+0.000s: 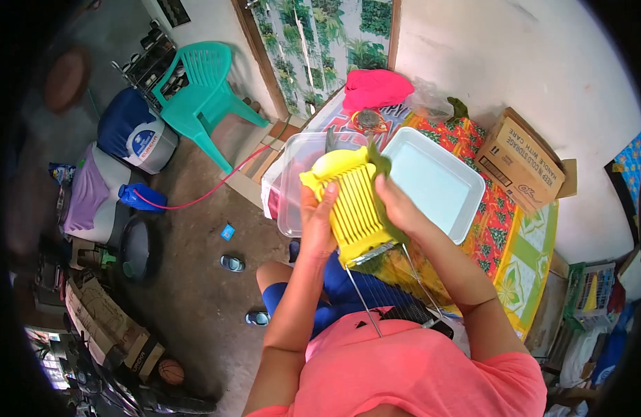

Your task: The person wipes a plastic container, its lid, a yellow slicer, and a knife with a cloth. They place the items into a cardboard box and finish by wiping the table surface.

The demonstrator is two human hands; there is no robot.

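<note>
Above the table edge, in front of my chest, is a yellow slotted wire slicer (355, 205). Its metal frame with thin parallel wires (390, 281) is swung open toward my body. My left hand (319, 224) grips the slicer's left side, thumb lying on the slotted face. On the other side, my right hand (398, 201) is closed against its right edge. A dark green, limp piece (381, 165) shows at the upper right edge of the slicer, near my right fingers, which are partly hidden. Behind it are a clear plastic container (287, 198) and a white tray (431, 182).
A patterned cloth (518, 292) covers the table. On it stand a cardboard box (520, 161) at right and a bright pink cloth (377, 89) at the back. A green chair (199, 104) stands to the left. Slippers (232, 263) lie on the floor.
</note>
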